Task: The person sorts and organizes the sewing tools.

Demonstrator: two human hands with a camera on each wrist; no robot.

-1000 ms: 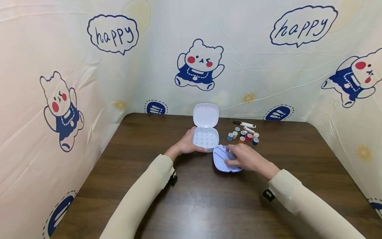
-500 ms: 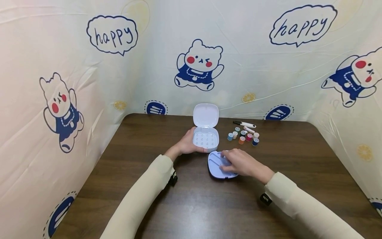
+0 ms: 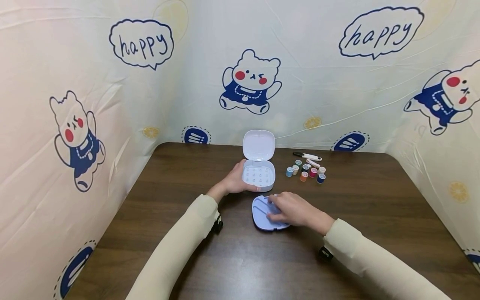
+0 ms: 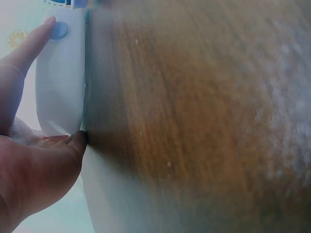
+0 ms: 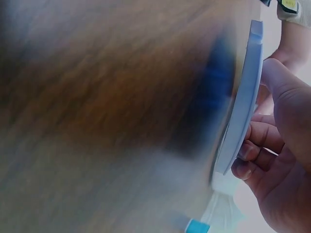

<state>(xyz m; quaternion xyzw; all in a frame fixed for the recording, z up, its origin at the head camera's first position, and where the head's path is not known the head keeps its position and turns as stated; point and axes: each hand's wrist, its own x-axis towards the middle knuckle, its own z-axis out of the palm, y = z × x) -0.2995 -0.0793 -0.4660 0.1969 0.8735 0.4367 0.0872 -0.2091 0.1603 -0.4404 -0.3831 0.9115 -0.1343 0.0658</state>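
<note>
A light-blue plastic box [image 3: 268, 187] stands on the table with its lid [image 3: 258, 143] raised. Its floor carries rows of small pegs. My left hand [image 3: 235, 179] grips the box's left side, and a digit touches the round button [image 4: 59, 30] in the left wrist view. In front of the box, my right hand [image 3: 296, 208] pinches a lavender tray [image 3: 261, 216] with a molded ridge from above. The tray's edge [image 5: 243, 104] shows slightly above its shadow in the right wrist view. My fingers and palm cover the tray's right part.
Several thread spools [image 3: 313, 172] in different colors stand right of the box. Behind them lie a black-and-white tool [image 3: 307, 156], perhaps a seam ripper, and a small white piece [image 3: 313, 163]. A printed cloth [image 3: 311, 91] hangs at the table's back edge.
My right hand has moved the tray left and toward me, from beside the box's front right corner to in front of the box. My left hand and the box have stayed put.
</note>
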